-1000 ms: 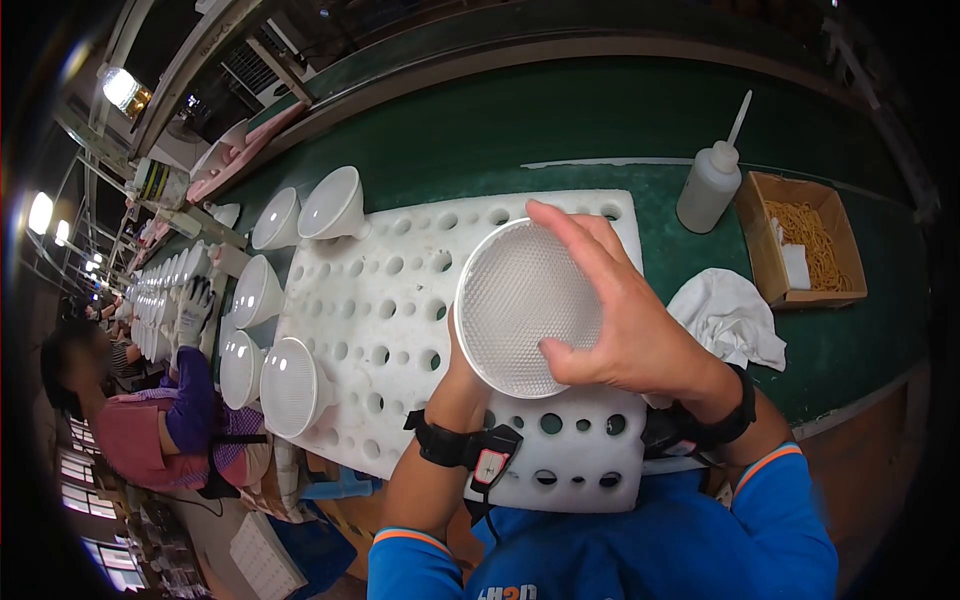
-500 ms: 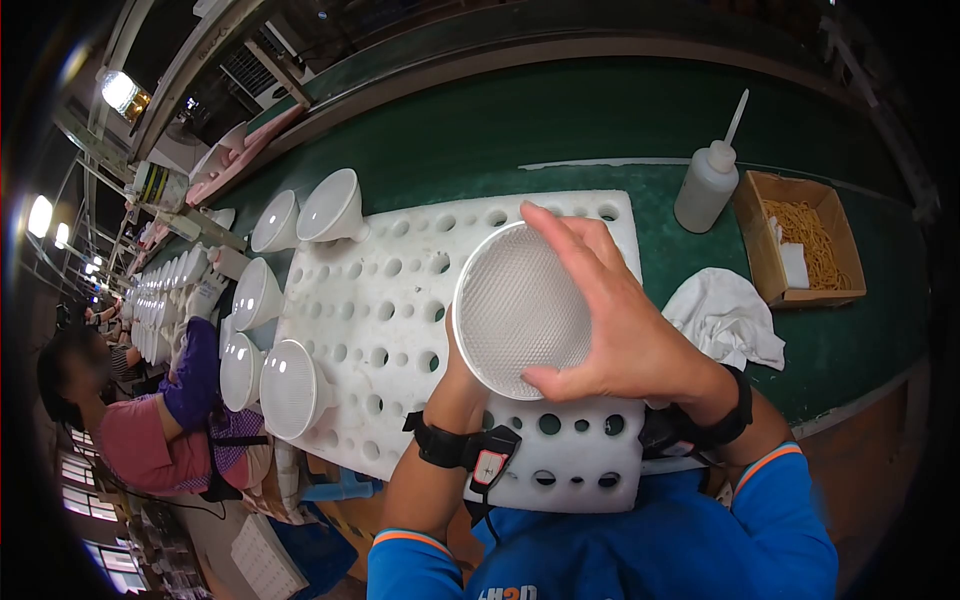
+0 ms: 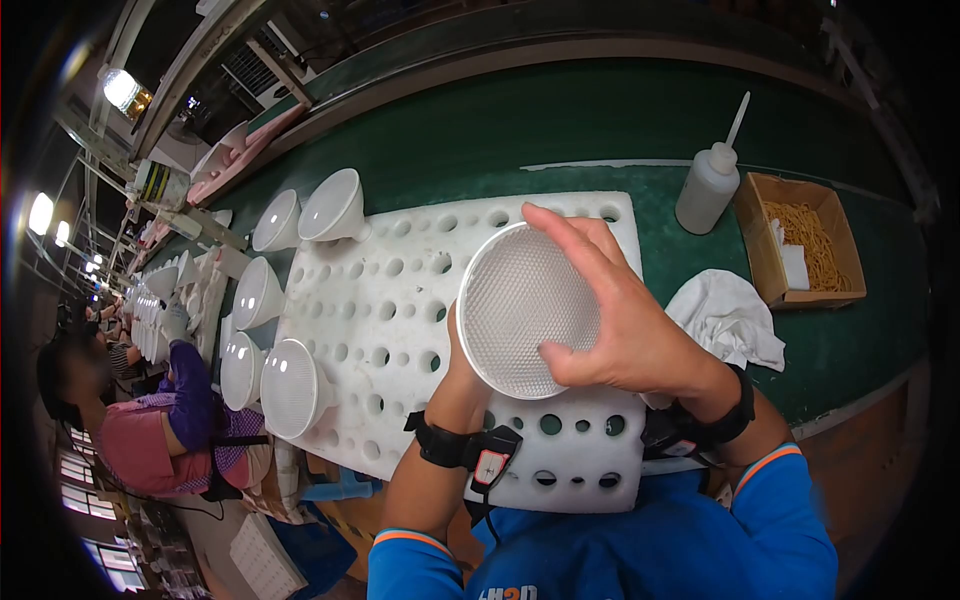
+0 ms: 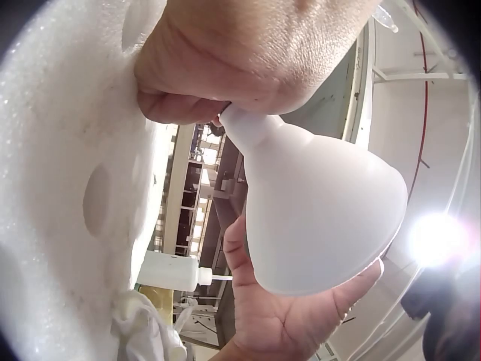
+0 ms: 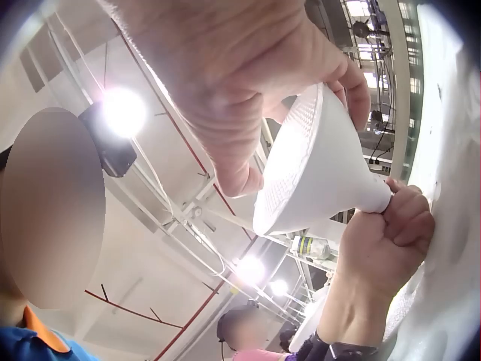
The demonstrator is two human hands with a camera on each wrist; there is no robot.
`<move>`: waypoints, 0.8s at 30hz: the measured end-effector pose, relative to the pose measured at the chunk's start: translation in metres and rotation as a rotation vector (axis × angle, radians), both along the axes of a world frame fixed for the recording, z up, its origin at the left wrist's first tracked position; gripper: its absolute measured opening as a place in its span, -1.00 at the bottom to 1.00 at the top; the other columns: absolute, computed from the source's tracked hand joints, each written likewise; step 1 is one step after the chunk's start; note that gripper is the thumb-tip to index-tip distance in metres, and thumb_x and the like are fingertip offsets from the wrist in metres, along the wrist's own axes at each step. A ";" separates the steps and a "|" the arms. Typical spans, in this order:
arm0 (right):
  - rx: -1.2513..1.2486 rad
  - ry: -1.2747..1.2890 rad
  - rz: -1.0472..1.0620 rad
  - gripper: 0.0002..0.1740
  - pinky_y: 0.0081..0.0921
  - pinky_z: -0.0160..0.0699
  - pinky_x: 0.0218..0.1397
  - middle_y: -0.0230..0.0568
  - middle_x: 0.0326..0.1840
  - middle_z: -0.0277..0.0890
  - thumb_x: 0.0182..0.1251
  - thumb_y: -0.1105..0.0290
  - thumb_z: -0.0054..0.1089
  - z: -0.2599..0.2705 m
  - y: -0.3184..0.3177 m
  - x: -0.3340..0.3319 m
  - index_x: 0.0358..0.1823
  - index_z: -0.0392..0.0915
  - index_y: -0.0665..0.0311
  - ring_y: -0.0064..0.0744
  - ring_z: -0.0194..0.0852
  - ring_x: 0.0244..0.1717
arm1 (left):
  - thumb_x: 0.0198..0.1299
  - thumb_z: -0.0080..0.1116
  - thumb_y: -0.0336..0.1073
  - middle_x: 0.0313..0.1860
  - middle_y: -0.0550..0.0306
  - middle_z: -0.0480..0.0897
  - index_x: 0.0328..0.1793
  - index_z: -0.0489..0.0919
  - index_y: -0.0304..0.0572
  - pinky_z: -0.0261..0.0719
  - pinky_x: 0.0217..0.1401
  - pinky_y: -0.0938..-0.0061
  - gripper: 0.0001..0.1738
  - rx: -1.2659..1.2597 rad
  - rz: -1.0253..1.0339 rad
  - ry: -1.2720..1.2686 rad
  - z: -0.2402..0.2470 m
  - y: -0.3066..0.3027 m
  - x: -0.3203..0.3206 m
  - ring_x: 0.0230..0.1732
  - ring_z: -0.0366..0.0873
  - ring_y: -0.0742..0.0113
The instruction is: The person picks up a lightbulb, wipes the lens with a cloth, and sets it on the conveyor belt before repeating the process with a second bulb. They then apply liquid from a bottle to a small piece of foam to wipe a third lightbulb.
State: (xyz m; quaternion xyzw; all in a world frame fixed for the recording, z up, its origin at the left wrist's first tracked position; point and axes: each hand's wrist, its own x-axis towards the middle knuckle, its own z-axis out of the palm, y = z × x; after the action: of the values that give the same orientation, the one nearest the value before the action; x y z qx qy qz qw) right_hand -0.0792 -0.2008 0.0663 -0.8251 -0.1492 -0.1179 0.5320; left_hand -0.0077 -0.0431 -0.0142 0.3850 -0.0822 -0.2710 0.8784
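Note:
A white reflector lamp bulb (image 3: 525,310) with a dimpled round front is held over the foam board (image 3: 420,287), its face turned up toward the head camera. My right hand (image 3: 635,325) grips the wide front, fingers over the far rim and thumb on the near part of the lens. Below it, my left hand (image 5: 391,237) pinches the narrow neck end with curled fingers; the bulb mostly hides this hand in the head view. In the left wrist view the smooth white back of the bulb (image 4: 323,210) tapers up to those fingers.
Several similar bulbs (image 3: 295,388) stand along the board's left side. To the right are a white cloth (image 3: 725,315), a squeeze bottle with a long nozzle (image 3: 708,190) and a carton of rubber bands (image 3: 825,250). Another person (image 3: 150,430) works at the left.
My right thumb slid toward the lens's near rim, then back further onto the lens. The bulb shifted slightly left and back. At the left, the other person's arm moved.

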 end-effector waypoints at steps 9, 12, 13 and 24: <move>-0.025 -0.010 0.023 0.13 -0.30 0.03 0.46 0.02 0.30 0.09 -0.27 0.38 0.31 0.001 -0.002 0.000 0.49 0.01 0.25 -0.04 0.07 0.37 | 0.43 -0.30 -0.15 0.19 -0.13 0.52 0.34 0.35 -0.33 0.66 0.13 0.23 -0.49 -0.008 -0.017 0.032 -0.004 0.002 0.003 0.11 0.58 0.06; -0.058 -0.034 -0.027 0.11 -0.29 0.03 0.46 0.02 0.30 0.09 -0.26 0.39 0.29 0.003 0.003 -0.005 0.49 0.01 0.25 -0.05 0.07 0.37 | 0.43 -0.29 -0.15 0.19 -0.13 0.52 0.34 0.35 -0.33 0.66 0.13 0.24 -0.49 -0.016 -0.021 0.031 0.001 0.002 0.001 0.11 0.58 0.06; -0.049 -0.023 -0.023 0.11 -0.29 0.03 0.46 0.02 0.30 0.09 -0.26 0.39 0.28 0.003 0.003 -0.004 0.49 0.01 0.24 -0.05 0.07 0.37 | 0.43 -0.29 -0.15 0.19 -0.13 0.52 0.34 0.35 -0.32 0.66 0.13 0.24 -0.49 -0.014 -0.017 0.033 0.001 0.002 0.001 0.11 0.58 0.06; -0.016 -0.015 -0.005 0.12 -0.26 0.05 0.45 0.05 0.29 0.09 -0.27 0.36 0.29 0.000 0.001 0.000 0.49 0.02 0.21 0.00 0.08 0.37 | 0.43 -0.30 -0.15 0.20 -0.12 0.51 0.34 0.35 -0.33 0.65 0.13 0.21 -0.49 -0.048 -0.019 0.043 -0.004 0.002 0.003 0.12 0.57 0.06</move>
State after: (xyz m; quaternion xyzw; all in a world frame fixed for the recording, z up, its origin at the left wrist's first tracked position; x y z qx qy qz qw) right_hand -0.0793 -0.1998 0.0661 -0.8289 -0.1521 -0.1240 0.5239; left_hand -0.0048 -0.0409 -0.0181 0.3573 -0.0734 -0.2852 0.8863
